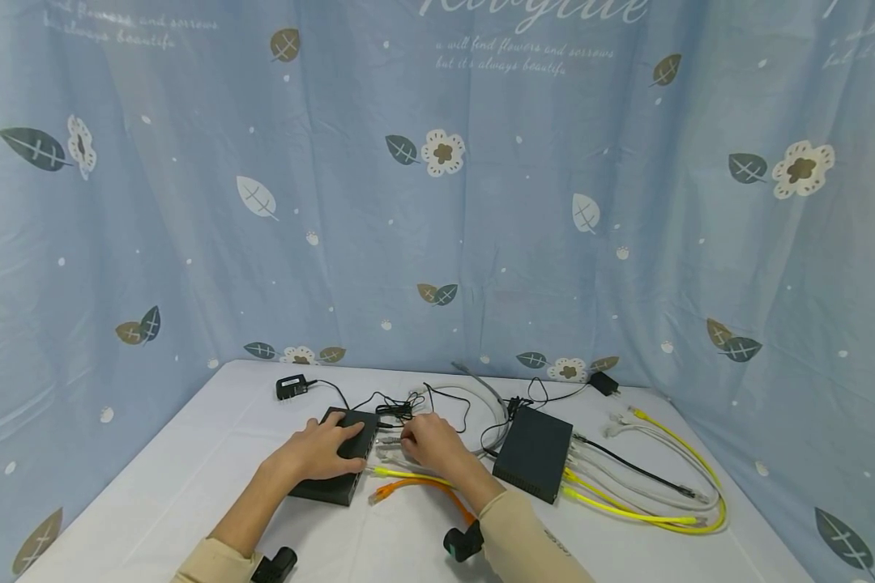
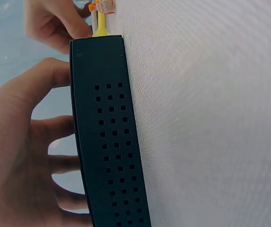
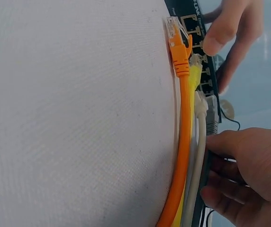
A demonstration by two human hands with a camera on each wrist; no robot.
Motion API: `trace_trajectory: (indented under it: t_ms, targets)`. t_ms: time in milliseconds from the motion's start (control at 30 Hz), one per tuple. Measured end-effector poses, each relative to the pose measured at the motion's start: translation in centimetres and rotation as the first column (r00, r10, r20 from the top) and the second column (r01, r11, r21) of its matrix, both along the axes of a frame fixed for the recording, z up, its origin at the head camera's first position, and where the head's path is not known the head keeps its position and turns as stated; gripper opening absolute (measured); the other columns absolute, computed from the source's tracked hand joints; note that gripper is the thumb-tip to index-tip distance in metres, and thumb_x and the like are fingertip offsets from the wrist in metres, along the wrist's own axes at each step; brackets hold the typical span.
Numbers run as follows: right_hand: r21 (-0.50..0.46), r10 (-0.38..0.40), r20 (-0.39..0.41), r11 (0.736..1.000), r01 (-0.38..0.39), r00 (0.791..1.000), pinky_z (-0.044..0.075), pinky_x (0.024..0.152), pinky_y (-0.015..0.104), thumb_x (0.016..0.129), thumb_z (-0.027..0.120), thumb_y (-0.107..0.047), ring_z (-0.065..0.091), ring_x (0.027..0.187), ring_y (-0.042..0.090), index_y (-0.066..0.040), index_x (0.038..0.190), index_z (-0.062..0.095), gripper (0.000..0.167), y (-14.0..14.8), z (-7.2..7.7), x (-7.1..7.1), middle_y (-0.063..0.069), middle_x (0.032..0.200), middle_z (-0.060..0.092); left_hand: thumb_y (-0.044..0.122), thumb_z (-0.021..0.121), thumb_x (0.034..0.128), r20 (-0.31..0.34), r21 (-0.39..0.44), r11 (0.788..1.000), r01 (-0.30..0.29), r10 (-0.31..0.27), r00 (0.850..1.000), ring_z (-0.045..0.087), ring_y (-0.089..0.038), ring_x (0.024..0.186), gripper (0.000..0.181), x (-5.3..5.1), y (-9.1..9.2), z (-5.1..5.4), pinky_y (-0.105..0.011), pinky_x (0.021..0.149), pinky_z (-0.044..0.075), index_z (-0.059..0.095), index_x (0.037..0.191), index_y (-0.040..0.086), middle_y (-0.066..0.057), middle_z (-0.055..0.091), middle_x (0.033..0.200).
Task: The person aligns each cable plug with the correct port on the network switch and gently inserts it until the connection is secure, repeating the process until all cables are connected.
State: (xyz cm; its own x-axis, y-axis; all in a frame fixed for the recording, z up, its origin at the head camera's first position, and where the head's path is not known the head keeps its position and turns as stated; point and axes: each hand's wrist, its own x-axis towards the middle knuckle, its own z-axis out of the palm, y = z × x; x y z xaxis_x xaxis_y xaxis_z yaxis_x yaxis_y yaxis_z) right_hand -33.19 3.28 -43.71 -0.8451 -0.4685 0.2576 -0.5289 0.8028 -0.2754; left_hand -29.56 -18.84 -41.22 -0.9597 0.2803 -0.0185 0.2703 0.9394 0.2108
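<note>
A black network switch (image 1: 330, 488) lies at the left of the table, with its row of ports (image 3: 197, 45) facing right. My left hand (image 1: 319, 450) rests on its top with the fingers spread and the thumb by the port edge. Beside the ports, my right hand (image 3: 249, 177) pinches a grey network cable (image 3: 212, 113) just behind its plug. Whether that plug sits in a port I cannot tell. Next to it lie a white cable (image 3: 201, 116), a yellow cable (image 3: 195, 78) and an orange cable (image 3: 184, 109), their plugs near the ports.
A second black switch (image 1: 534, 453) stands to the right, with white, black and yellow cables (image 1: 627, 510) at its right side. Black power adapters (image 1: 292, 387) (image 1: 603, 384) lie toward the back. Thin black cords (image 1: 395, 409) bunch between the switches. A blue curtain (image 1: 437, 227) hangs behind.
</note>
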Motion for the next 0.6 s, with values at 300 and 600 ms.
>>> trace_trajectory:
  t_ms: [300, 600]
  targets:
    - [-0.036, 0.009, 0.028, 0.999, -0.008, 1.0, 0.042, 0.056, 0.018, 0.094, 0.064, -0.014, 0.049, 0.06, 0.002, -0.013, 0.087, 0.075, 0.013, 0.08, 0.08, 0.03, -0.006, 0.077, 0.066, 0.055, 0.07, 0.0824, 0.009, 0.002, 1.0, -0.002, 0.002, 1.0, 0.047, -0.055, 0.123, 0.072, -0.01, 0.03, 0.12, -0.067, 0.085, 0.046, 0.054, 0.143, 0.019, -0.022, 0.041, 0.15]
    - [-0.05, 0.034, 0.054, 0.998, -0.031, 0.998, 0.044, 0.057, 0.017, 0.096, 0.062, -0.012, 0.051, 0.063, 0.001, -0.009, 0.095, 0.076, 0.015, 0.31, 0.06, -0.06, -0.002, 0.084, 0.07, 0.056, 0.069, 0.0831, 0.013, 0.006, 1.0, -0.009, 0.009, 1.0, 0.046, -0.055, 0.124, 0.071, -0.25, -0.07, -0.23, -0.068, 0.087, 0.045, 0.053, 0.143, 0.021, -0.021, 0.04, 0.151]
